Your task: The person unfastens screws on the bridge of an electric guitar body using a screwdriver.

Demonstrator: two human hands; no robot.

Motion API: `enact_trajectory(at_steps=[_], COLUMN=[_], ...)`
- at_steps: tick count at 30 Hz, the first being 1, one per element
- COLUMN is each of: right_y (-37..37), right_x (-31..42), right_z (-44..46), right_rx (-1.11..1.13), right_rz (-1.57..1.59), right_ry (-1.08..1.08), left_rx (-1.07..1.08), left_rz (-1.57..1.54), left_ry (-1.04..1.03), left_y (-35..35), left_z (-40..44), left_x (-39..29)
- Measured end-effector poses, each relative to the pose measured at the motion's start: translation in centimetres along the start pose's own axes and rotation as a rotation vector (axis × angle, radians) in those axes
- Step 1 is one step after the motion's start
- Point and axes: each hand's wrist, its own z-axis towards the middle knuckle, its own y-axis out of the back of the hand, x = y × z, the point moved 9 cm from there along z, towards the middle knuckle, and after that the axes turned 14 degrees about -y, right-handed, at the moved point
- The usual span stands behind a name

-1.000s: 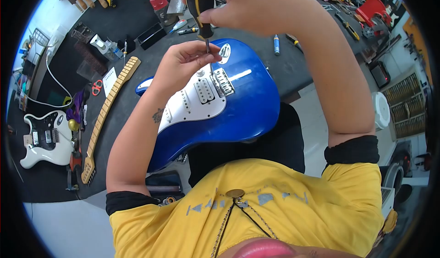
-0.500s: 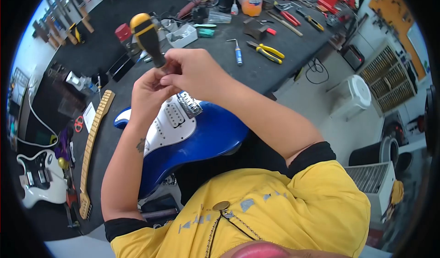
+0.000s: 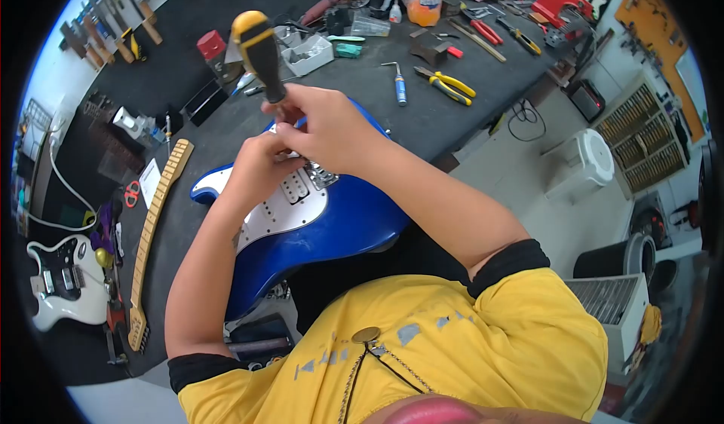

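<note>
Screwdriver (image 3: 262, 53): yellow butt, black handle with yellow stripes. Held up off bench (image 3: 354, 73), gripped around shaft, handle uppermost and leaning left, pointing down over far part of guitar (image 3: 309, 247). Hidden at tip, so cannot tell if touching.

Guitar: glossy blue, lying face up across near edge of bench, jutting past it on near side. Fitted with white pickguard (image 3: 305, 214), white pickup (image 3: 295, 189) and metal bridge (image 3: 323, 174) just right of pickup. Partly covered at far side.
</note>
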Motion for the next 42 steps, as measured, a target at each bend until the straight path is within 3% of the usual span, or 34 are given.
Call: enact_trajectory(at_steps=[2,5,10,13,16,21,25,27,28,31,35,37,39,42], right_y=[-0.2,2.8,9.7,12.6,15.1,16.9,16.5,16.0,15.7,13.6,8.6,5.6,3.5,1.2], right_x=[-0.1,1.4,1.4,-0.9,-3.1,-5.2,-5.2,-5.0,-4.9,-4.0,-1.1,0.0,0.7,0.7], right_z=[0.0,-0.9,-3.2,-5.4,-7.6,-8.2,-8.0,-7.8,-7.5,-5.4,-2.0,-1.0,-0.4,-0.2], right_rx=[0.017,-0.087,-0.253,-0.317,-0.405,-0.427,-0.377,-0.358,-0.346,-0.245,-0.13,-0.111,-0.098,-0.097], right_rz=[-0.048,0.166,0.356,0.48,0.476,0.444,0.387,0.369,0.369,0.344,0.112,0.084,0.01,-0.071], right_ry=[0.048,-0.034,-0.041,-0.09,-0.145,-0.192,-0.221,-0.238,-0.238,-0.242,-0.166,-0.14,-0.099,-0.096], left_rx=[0.049,0.126,0.159,-0.11,-0.375,-0.434,-0.509,-0.672,-0.656,-0.479,-0.011,0.061,-0.049,-0.077], left_rz=[0.11,0.273,0.169,-0.142,-0.174,0.722,0.876,0.783,0.736,0.071,-0.374,-0.349,-0.511,-0.334], left_ry=[-0.155,-0.4,-0.051,-0.098,0.053,0.096,0.124,0.242,0.252,0.201,-0.149,-0.159,-0.168,-0.148], left_y=[-0.5,-0.8,-0.4,2.3,9.0,19.4,23.6,25.7,25.8,20.2,6.1,2.0,0.6,0.7], left_z=[0.4,1.0,1.3,1.8,2.9,3.9,4.3,2.9,2.9,3.7,2.6,1.2,0.5,-0.6], left_x=[-0.1,-1.1,0.5,2.5,8.7,16.8,20.8,19.4,18.5,11.9,-1.4,-3.9,-3.4,-2.4])
